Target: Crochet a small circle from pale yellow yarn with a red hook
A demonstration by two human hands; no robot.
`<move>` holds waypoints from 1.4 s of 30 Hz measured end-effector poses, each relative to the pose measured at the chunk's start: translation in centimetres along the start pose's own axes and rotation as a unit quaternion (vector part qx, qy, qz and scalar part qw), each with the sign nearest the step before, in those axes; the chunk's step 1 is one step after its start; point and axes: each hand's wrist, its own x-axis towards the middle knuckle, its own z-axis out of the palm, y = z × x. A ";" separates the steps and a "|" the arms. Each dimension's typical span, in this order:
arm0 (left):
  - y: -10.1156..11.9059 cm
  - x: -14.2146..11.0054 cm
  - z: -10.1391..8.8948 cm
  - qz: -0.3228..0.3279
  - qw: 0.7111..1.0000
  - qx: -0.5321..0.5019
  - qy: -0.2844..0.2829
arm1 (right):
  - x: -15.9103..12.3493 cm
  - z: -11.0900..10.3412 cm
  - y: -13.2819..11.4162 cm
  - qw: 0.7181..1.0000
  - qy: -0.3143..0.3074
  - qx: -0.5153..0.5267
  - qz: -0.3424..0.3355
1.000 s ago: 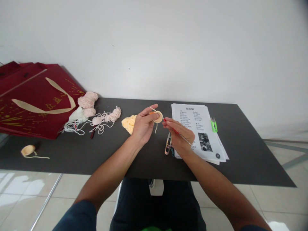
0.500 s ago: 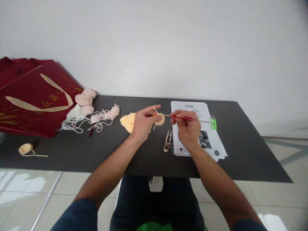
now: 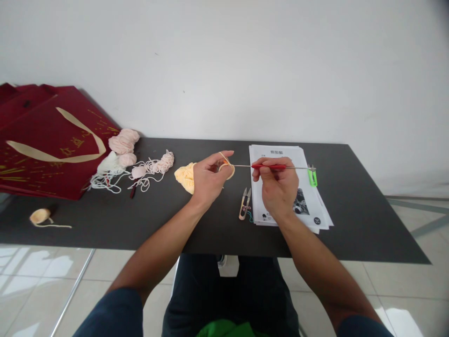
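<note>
A red-handled crochet hook [image 3: 277, 167] lies level in my right hand [image 3: 280, 182], closed round its grip above the printed sheets. Its thin shaft reaches left to a small cream crochet piece [image 3: 231, 172], which my left hand [image 3: 210, 178] pinches between thumb and fingers. My left index finger points out, with a strand of yarn [image 3: 223, 157] looped over it. Whether the hook's tip sits inside a stitch is too small to tell. Just left of and partly behind my left hand rests a yellow yarn ball [image 3: 185, 178].
Thread snips [image 3: 244, 204] lie beside the printed sheets [image 3: 277, 220]; green snips [image 3: 312, 178] lie at their right edge. Leftward are pink yarn [image 3: 124, 141], tangled pale yarn [image 3: 163, 164], a cream crocheted cup [image 3: 39, 216] and a red gift bag [image 3: 45, 140]. A wall stands behind the black table [image 3: 368, 224].
My right hand has moved slightly right, drawing the hook away from my left hand and bringing it closer to level. The crochet piece has turned and now shows less of its face.
</note>
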 end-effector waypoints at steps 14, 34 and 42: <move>-0.4 0.6 -0.3 -0.045 0.992 -0.103 -0.060 | 0.9 -0.3 0.0 0.982 0.001 0.121 0.143; -1.0 0.8 -0.5 0.014 0.998 -0.018 -0.057 | 0.4 0.6 0.8 0.968 0.048 0.135 0.204; -0.7 0.7 -0.3 -0.030 0.998 -0.041 -0.043 | 0.0 1.0 0.8 0.976 0.045 0.109 0.181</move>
